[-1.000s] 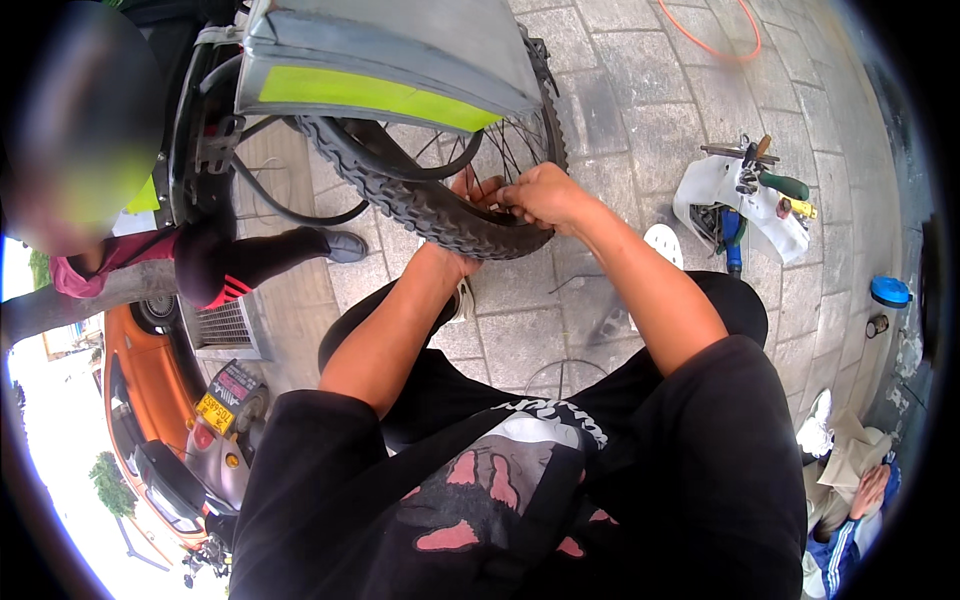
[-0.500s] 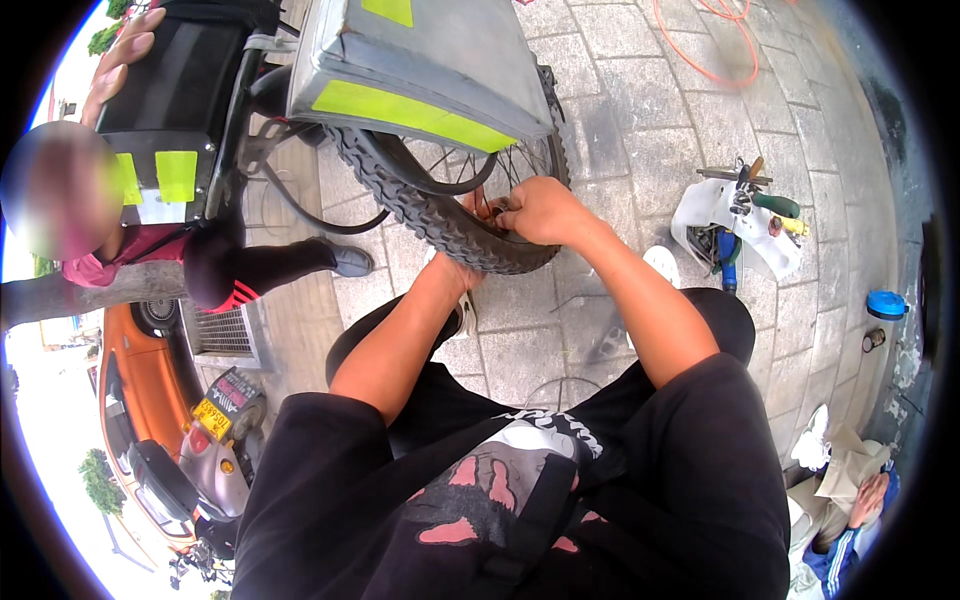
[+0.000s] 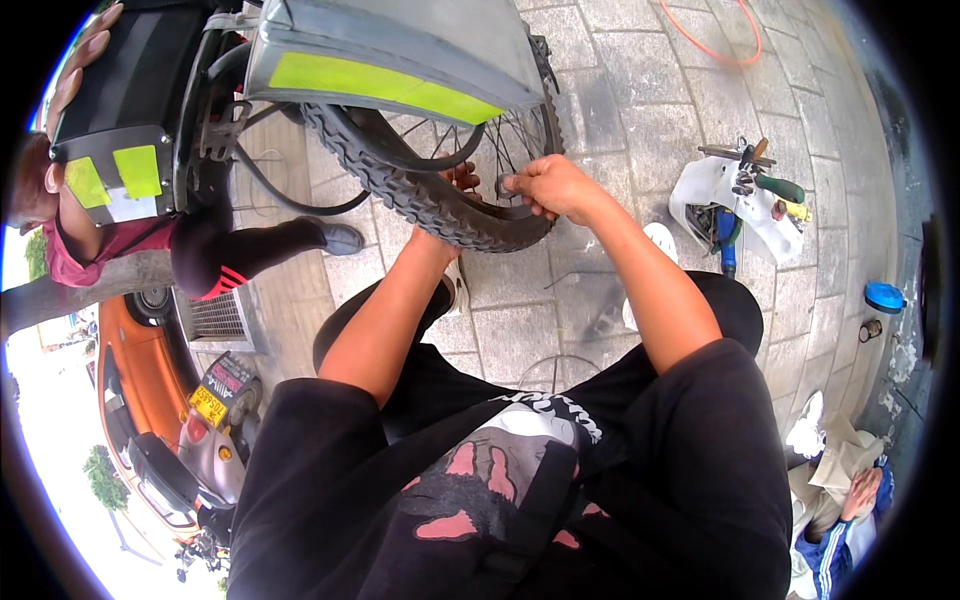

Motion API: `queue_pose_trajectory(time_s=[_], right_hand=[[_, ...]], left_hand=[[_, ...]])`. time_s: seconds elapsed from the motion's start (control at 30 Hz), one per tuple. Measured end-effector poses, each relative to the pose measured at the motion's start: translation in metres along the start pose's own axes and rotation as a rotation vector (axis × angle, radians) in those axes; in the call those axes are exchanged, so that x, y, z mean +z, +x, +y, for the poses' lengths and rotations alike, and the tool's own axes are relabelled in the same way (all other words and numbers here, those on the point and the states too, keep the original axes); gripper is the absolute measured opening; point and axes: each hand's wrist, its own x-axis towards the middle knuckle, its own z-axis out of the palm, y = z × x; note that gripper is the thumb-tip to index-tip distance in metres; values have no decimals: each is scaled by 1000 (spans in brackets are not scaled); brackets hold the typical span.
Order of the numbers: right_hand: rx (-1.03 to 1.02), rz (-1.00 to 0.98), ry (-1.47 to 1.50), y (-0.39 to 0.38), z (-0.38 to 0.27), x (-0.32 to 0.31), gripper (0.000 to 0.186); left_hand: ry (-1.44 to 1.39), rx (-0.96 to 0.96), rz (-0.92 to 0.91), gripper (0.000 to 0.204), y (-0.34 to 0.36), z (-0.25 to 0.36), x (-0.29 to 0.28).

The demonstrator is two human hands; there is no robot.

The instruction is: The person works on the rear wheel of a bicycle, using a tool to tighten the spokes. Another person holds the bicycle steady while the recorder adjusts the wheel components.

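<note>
A bicycle wheel (image 3: 428, 212) with a knobby black tyre and thin spokes stands before me, under a grey box with a yellow-green strip (image 3: 385, 85). My left hand (image 3: 461, 177) reaches round behind the tyre from the near side. Its curled fingers show past the rim among the spokes; the palm is hidden. On the wheel's right side, my right hand (image 3: 560, 188) is closed in a pinch at the inner edge of the rim. A small, dark, roundish piece (image 3: 504, 186) shows at its fingertips, too small to name.
A white container of tools (image 3: 694, 190) stands on the paving to the right, with a green-handled tool (image 3: 780, 188) on top. Beyond it lie an orange hose (image 3: 715, 50) and a blue round object (image 3: 884, 297). Another person (image 3: 270, 250) is at the left, beside a black box (image 3: 125, 110).
The wheel and box have shifted up and left in view. My right hand has drawn back from the left hand's fingers, and a gap now lies between them.
</note>
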Motion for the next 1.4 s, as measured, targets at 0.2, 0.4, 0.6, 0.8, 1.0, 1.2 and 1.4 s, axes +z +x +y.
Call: queue_pose_trajectory(time_s=[0.2,0.4,0.6,0.8,1.0,1.2,1.4], right_hand=[[23,4,-89,14,8,0,34],[40,-4,-89,12,8,-1,39],[61,-15,-373,8,-8,0,43],[94,-35,20,3,4,-3,46],[167,-10,-223,-3,-12,3,35],[233,44,203,-6,1,5,24],[263,66,272,3,6,17,21]], left_hand=[[0,-93,37,40,-3,-14,16],[-72,-177,-202,24,-11,-5,20],[84,-46,-217,19,7,-20,5],[99,-53,-258,16,6,-17,15],[105,-54,-177,14,-1,-13,18],[-27,-150,-191,15,2,-17,11],[-114,-114,-176,16,21,-28,-11]])
